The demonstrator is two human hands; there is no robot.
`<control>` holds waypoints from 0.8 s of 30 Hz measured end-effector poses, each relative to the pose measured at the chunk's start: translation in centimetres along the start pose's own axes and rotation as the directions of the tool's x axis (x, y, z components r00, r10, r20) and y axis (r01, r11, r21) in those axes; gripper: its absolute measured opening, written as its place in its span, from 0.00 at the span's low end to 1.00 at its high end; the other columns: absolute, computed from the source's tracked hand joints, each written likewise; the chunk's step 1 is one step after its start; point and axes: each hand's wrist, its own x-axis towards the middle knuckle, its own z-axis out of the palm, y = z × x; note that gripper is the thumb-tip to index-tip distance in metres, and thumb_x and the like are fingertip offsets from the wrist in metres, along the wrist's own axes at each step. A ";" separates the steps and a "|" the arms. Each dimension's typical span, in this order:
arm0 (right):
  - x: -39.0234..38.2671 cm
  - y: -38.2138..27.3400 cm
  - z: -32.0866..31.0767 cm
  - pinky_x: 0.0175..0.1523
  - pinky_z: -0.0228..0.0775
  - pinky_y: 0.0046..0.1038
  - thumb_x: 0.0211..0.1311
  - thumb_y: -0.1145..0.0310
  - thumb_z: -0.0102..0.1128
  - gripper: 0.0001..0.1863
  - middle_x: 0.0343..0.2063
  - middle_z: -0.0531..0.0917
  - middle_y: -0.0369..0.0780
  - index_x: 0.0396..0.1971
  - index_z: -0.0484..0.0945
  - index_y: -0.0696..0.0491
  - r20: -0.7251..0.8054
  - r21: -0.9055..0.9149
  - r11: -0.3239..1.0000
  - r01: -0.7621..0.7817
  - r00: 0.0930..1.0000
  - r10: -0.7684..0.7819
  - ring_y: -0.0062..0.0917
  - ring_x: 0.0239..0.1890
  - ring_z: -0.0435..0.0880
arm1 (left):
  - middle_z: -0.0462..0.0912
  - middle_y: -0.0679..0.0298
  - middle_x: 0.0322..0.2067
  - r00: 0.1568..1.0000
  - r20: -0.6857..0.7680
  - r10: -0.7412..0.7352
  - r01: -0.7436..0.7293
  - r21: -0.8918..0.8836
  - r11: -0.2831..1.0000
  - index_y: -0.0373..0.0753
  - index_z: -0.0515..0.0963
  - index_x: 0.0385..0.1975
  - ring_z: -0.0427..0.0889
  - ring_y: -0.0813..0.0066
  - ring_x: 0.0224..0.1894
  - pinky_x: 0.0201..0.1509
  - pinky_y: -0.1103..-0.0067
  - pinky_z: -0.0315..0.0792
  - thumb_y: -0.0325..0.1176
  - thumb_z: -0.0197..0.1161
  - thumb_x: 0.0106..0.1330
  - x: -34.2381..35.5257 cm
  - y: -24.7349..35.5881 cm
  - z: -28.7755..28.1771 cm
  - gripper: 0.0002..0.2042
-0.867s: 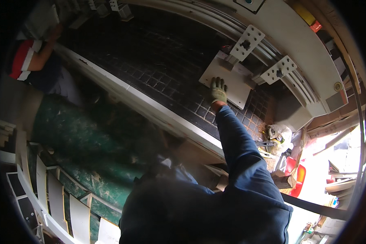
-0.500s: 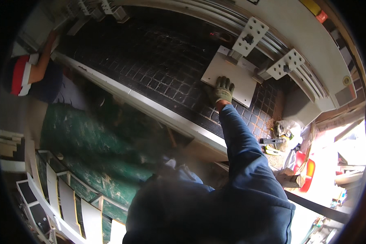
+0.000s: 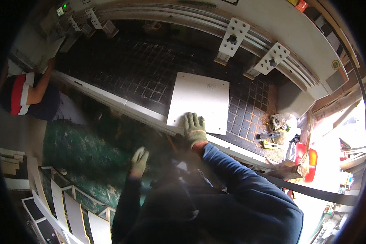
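Nearest the camera, the person's dark blue sleeves rise from the lower edge. The left hand [image 3: 139,162], gloved, hangs free over the green floor [image 3: 77,150], its fingers loosely spread and holding nothing. Stacked white panels in frames [image 3: 75,211] lie below it at the lower left. Further up, the gloved right hand [image 3: 194,129] rests flat, fingers spread, on the near edge of a white board [image 3: 199,101], pressing rather than gripping. The board lies on the dark gridded table [image 3: 142,73], its near edge at the long white rail [image 3: 110,101] that crosses between the person and the table. Beyond the board, two white perforated brackets [image 3: 234,38] stand on a curved machine beam. At far left, another person's arm [image 3: 38,89] reaches toward the table.
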 end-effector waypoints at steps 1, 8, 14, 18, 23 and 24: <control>-0.7 -1.7 0.5 0.83 0.37 0.57 0.74 0.42 0.48 0.47 0.81 0.54 0.51 0.81 0.53 0.60 -0.054 0.037 0.996 0.079 0.996 -0.077 0.48 0.84 0.50 | 0.82 0.58 0.61 0.974 -0.025 0.227 -0.229 -0.089 0.969 0.31 0.78 0.61 0.79 0.69 0.65 0.67 0.73 0.72 0.37 0.70 0.73 3.0 -3.2 0.2 0.22; -4.3 -1.6 3.4 0.83 0.43 0.53 0.69 0.42 0.58 0.42 0.73 0.68 0.56 0.73 0.67 0.58 -0.293 0.151 0.916 0.373 0.901 -0.319 0.51 0.79 0.61 | 0.82 0.56 0.60 0.940 0.186 0.287 -0.324 0.211 0.922 0.34 0.78 0.62 0.80 0.66 0.62 0.66 0.65 0.74 0.44 0.66 0.75 6.2 3.5 10.4 0.24; -11.0 2.9 3.5 0.71 0.70 0.43 0.70 0.64 0.63 0.23 0.59 0.82 0.51 0.63 0.80 0.54 -0.341 0.422 0.859 0.290 0.929 -0.147 0.48 0.64 0.79 | 0.82 0.54 0.61 0.929 0.255 0.268 -0.343 0.328 0.880 0.35 0.78 0.64 0.80 0.62 0.62 0.67 0.64 0.74 0.44 0.68 0.73 3.0 3.8 8.2 0.25; -7.7 13.3 10.0 0.59 0.82 0.44 0.70 0.65 0.70 0.24 0.59 0.81 0.53 0.60 0.79 0.62 -0.592 0.103 0.995 0.016 0.805 0.048 0.43 0.56 0.84 | 0.82 0.53 0.61 0.929 0.225 0.294 -0.360 0.365 0.859 0.36 0.77 0.65 0.80 0.60 0.62 0.68 0.63 0.74 0.44 0.69 0.72 -3.5 3.0 1.8 0.26; -1.8 8.4 5.8 0.64 0.77 0.39 0.77 0.54 0.59 0.25 0.57 0.82 0.50 0.60 0.77 0.60 -0.289 0.816 0.510 0.270 0.956 -0.043 0.38 0.58 0.82 | 0.81 0.52 0.62 0.949 0.067 0.309 -0.312 0.370 0.875 0.37 0.77 0.66 0.80 0.56 0.63 0.68 0.62 0.74 0.44 0.70 0.71 -14.0 0.7 -5.3 0.27; -0.9 6.5 5.3 0.65 0.76 0.39 0.78 0.52 0.57 0.26 0.57 0.82 0.50 0.61 0.77 0.60 -0.160 0.944 0.265 0.195 0.976 -0.148 0.37 0.58 0.81 | 0.81 0.51 0.62 0.950 0.034 0.310 -0.300 0.371 0.879 0.37 0.77 0.66 0.81 0.56 0.63 0.69 0.61 0.74 0.44 0.70 0.71 -16.4 -0.1 -6.5 0.28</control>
